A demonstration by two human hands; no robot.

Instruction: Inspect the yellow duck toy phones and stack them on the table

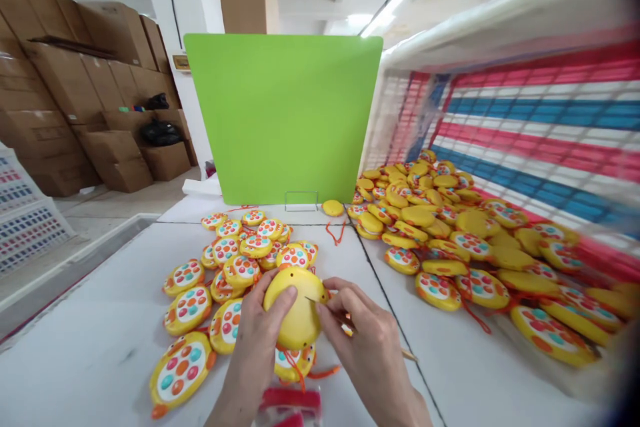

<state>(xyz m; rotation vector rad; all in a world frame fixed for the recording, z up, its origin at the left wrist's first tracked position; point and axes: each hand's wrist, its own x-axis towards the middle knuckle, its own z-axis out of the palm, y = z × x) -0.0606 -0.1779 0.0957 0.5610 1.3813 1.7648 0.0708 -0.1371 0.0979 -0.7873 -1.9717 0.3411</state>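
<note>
My left hand [257, 330] is wrapped around a round yellow plastic toy [303, 330], thumb across its plain back, which faces me and has small dark holes near the rim. My right hand [367, 330] pinches a thin wooden-handled tool [410, 354]; its handle end sticks out beyond the hand. A fine dark tip lies over the toy's back, though whether it touches is unclear. Orange cord [295, 363] shows just below the held toy. Under and left of my hands lie several similar toys [183, 368], faces up, with coloured dots on white.
A large pile of the same toys [445, 227] fills the right side beside a striped, mesh-covered wall [545, 127]. A green board [290, 120] stands upright at the back. One toy [333, 207] lies before it. A red-and-clear item [290, 400] is at the front edge. Cardboard boxes [60, 93] are stacked left.
</note>
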